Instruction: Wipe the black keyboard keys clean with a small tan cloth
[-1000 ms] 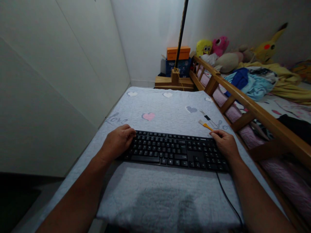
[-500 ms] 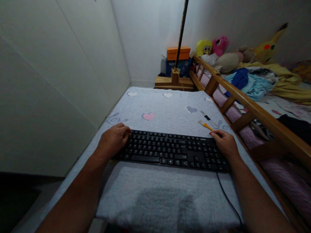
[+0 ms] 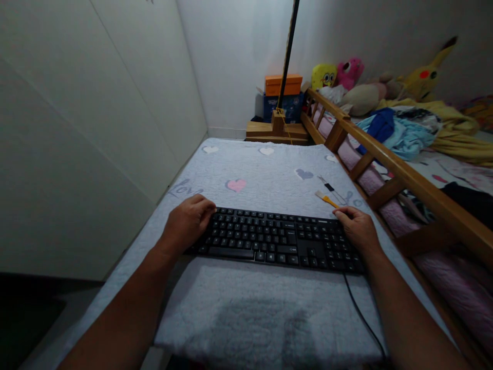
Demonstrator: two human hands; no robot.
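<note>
A person's left hand (image 3: 187,220) and right hand (image 3: 357,230), both bare, pictured in dim light. The left forearm (image 3: 133,300), by the near left corner of the surface (image 3: 269,298), and the right forearm (image 3: 404,303), by the near right corner, are bare too, stout and rounded, each narrowing smoothly toward the wrist (finer detail, fingernails included, is too dim to make out from here).

1. Keyboard (image 3: 250,236): black, with pale key legends.
2. Quilted cloth (image 3: 269,303): pale blue-grey, patterned with pink, white and grey-blue hearts and grey lettering.
3. Brush (image 3: 328,200): yellow handle, pale bristles.
4. Wooden rail (image 3: 385,153): honey-brown.
5. Upper box (image 3: 273,86): orange.
</note>
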